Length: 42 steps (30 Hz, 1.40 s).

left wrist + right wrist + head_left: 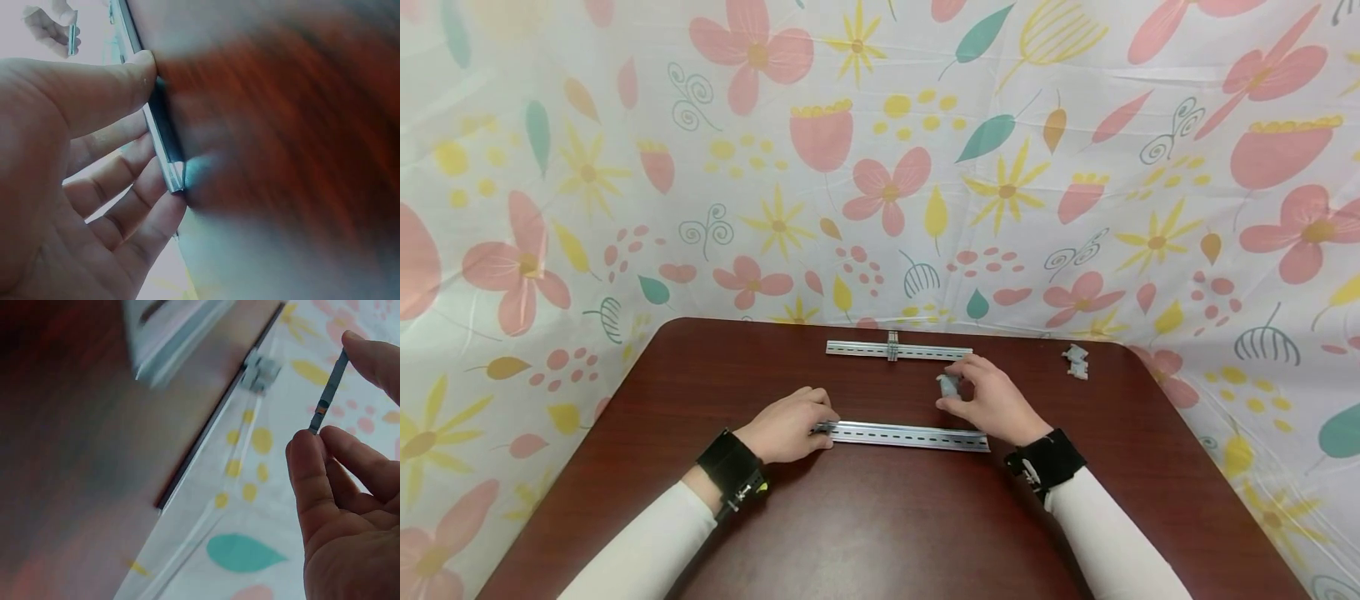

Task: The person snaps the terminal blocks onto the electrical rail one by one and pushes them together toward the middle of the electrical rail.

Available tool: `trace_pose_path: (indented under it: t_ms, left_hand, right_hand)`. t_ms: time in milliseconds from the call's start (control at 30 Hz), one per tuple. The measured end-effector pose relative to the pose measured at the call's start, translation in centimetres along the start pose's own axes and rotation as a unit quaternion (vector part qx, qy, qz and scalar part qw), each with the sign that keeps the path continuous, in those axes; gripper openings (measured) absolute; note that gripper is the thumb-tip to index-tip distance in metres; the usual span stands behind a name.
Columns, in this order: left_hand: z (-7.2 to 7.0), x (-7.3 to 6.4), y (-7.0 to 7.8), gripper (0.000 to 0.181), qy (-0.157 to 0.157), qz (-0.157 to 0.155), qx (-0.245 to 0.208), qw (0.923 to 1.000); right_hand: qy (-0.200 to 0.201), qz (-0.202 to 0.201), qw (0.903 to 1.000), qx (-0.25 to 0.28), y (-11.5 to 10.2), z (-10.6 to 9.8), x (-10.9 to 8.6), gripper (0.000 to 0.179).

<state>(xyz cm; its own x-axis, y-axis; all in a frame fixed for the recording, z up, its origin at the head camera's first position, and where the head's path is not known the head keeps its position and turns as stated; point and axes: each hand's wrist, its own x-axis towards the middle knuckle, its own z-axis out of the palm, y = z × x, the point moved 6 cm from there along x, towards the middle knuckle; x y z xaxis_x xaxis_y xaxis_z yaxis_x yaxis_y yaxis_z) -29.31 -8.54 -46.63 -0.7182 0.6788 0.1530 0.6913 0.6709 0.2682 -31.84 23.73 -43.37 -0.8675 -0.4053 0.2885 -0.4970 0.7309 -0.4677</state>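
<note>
My left hand point(792, 425) grips the left end of a slotted metal DIN rail point(910, 435) lying crosswise in front of me. In the left wrist view the thumb presses one edge of the rail point(164, 147), with the fingers along the opposite side. Above the rail's right part, my right hand point(996, 402) pinches a thin grey terminal block point(950, 385). The right wrist view has this block point(329, 394) edge-on between thumb and fingertips, a small orange spot near its lower end.
Farther back lies a second DIN rail point(853, 347) with several grey blocks point(892, 346) clipped near its middle. Loose grey terminal blocks point(1077, 362) lie at the back right of the dark wooden table point(880, 517). A flower-patterned curtain point(880, 192) hangs behind the table.
</note>
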Motion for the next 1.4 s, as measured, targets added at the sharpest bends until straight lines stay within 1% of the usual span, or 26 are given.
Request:
trace_pose_path:
  t_ms: [100,200,333,433,767,900,1000,1100,1167,1233,1300,1400]
  left_hand:
    - [0.0,0.0,-0.1,0.028,-0.002,-0.006,-0.012,0.9999]
    - [0.0,0.1,-0.3,0.031,-0.005,-0.018,-0.024,0.9995]
    - [0.0,0.2,-0.5,0.031,0.0,-0.029,-0.038,0.9989]
    - [0.0,0.2,-0.5,0.029,0.009,-0.027,-0.043,0.9987]
    - [-0.2,0.2,-0.3,0.026,0.013,-0.028,-0.045,0.9985]
    - [-0.3,0.2,-0.3,0.024,0.027,-0.03,-0.042,0.9983]
    - [-0.4,0.4,-0.3,0.02,0.039,-0.037,-0.054,0.9971]
    - [-0.4,0.6,-0.3,0.017,0.042,-0.056,-0.091,0.9934]
    - [-0.4,0.7,-0.3,0.016,0.039,-0.072,-0.129,0.9883]
    - [-0.3,0.8,-0.2,0.017,0.033,-0.087,-0.167,0.9816]
    - [-0.3,0.8,0.0,0.019,0.027,-0.095,-0.2,0.9748]
    - [-0.1,0.9,0.2,0.021,0.016,-0.092,-0.236,0.9672]
  right_hand:
    - [-0.012,-0.012,0.9998,0.014,-1.1,0.7,0.0,0.058]
    - [-0.018,-0.03,0.9991,0.022,-2.2,1.4,0.0,0.055]
    - [-0.024,-0.055,0.9977,0.033,-3.6,2.3,0.2,0.049]
    - [-0.029,-0.07,0.9964,0.038,-4.4,2.8,0.2,0.047]
    - [-0.034,-0.1,0.9932,0.048,-5.9,4.0,0.3,0.043]
    - [-0.037,-0.112,0.9916,0.055,-6.5,4.5,0.4,0.043]
    - [-0.039,-0.119,0.9899,0.066,-6.9,4.9,0.5,0.044]
    - [-0.041,-0.123,0.9883,0.08,-7.5,5.2,0.4,0.044]
    - [-0.042,-0.123,0.9878,0.086,-7.9,5.4,0.4,0.044]
    - [-0.043,-0.124,0.9877,0.085,-8.4,5.5,0.2,0.044]
    - [-0.046,-0.126,0.9874,0.083,-8.9,5.7,0.1,0.045]
    - [-0.052,-0.135,0.9865,0.078,-9.6,6.0,-0.1,0.044]
